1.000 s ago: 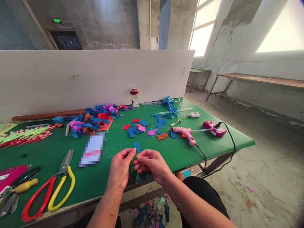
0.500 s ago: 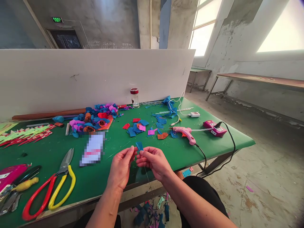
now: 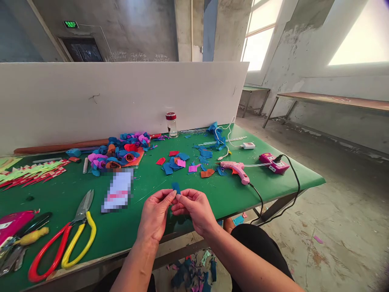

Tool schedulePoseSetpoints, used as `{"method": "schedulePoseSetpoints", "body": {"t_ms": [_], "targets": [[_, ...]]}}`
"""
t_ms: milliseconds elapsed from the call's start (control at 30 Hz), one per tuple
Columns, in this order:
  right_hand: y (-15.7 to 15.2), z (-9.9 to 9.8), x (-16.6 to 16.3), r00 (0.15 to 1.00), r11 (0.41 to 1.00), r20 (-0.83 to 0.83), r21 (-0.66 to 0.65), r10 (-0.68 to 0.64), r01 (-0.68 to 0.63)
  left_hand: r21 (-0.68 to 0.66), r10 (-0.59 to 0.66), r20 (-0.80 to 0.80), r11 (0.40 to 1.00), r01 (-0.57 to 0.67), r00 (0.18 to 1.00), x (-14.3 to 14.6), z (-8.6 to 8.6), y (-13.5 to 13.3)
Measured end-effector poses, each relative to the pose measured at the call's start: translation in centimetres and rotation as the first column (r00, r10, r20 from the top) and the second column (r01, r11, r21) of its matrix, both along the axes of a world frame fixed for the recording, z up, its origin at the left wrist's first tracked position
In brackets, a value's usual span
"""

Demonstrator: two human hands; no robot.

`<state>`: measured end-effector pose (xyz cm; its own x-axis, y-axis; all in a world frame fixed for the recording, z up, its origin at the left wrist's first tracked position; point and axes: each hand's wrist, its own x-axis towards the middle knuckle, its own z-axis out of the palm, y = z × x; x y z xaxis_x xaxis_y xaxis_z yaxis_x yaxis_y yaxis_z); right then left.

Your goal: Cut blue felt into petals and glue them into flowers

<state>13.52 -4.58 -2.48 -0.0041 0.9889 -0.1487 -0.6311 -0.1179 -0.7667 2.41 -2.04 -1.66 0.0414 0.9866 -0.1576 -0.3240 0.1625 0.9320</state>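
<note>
My left hand (image 3: 154, 215) and my right hand (image 3: 194, 209) meet fingertip to fingertip above the near edge of the green table (image 3: 212, 190). Both pinch a small blue felt piece (image 3: 176, 187) that sticks up between them. A thin wire seems to run down from the pinch, but it is hard to make out. Loose felt scraps (image 3: 178, 162) in blue, red, pink and orange lie beyond the hands. A pink glue gun (image 3: 237, 170) rests to the right of them.
Red and yellow-handled scissors (image 3: 65, 239) lie at the near left. A heap of felt flowers (image 3: 118, 152) sits at the back left, a small red-capped jar (image 3: 172, 124) by the white board (image 3: 121, 93). A pink power strip (image 3: 274, 163) and black cord (image 3: 291, 182) occupy the right end.
Both hands have drawn closer together and dropped slightly. The blue felt piece now sits lower, pinched by both sets of fingertips.
</note>
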Motion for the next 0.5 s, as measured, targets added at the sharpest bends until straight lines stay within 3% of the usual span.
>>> {"method": "schedulePoseSetpoints", "body": {"t_ms": [200, 500], "targets": [[0.0, -0.3, 0.0, 0.999, 1.000, 0.054, 0.029, -0.003, 0.002, 0.053, 0.042, -0.030, 0.998, -0.040, 0.999, -0.1, -0.1, 0.1], [0.3, -0.4, 1.4, 0.990, 0.990, 0.002, 0.017, 0.142, -0.142, 0.048, -0.186, -0.098, 0.980, 0.191, 0.978, -1.7, 0.0, 0.4]]}}
